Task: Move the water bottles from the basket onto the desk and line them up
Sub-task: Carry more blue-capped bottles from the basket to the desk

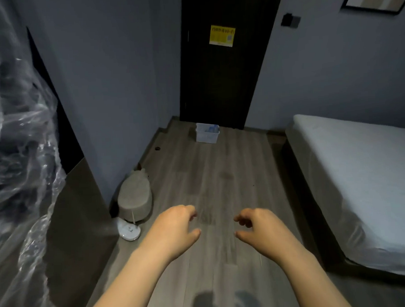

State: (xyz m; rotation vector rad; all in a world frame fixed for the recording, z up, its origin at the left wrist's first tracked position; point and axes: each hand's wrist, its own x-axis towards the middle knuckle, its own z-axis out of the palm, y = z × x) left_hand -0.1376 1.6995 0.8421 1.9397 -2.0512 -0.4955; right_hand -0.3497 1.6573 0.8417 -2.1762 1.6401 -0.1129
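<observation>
A white basket [206, 136] stands on the wooden floor at the far end of the room, right in front of a dark door [221, 78]. Blue-tinted water bottles [212, 129] show above its rim. My left hand [174, 228] and my right hand [258, 229] hang in front of me over the floor, well short of the basket. Both have loosely curled fingers and hold nothing. No desk is in view.
A bed with a white sheet [360, 181] fills the right side. A beige round stool [135, 198] and a white round device [128, 231] sit by the left wall. Crinkled clear plastic [18, 161] covers something at the far left. Wooden floor runs between them.
</observation>
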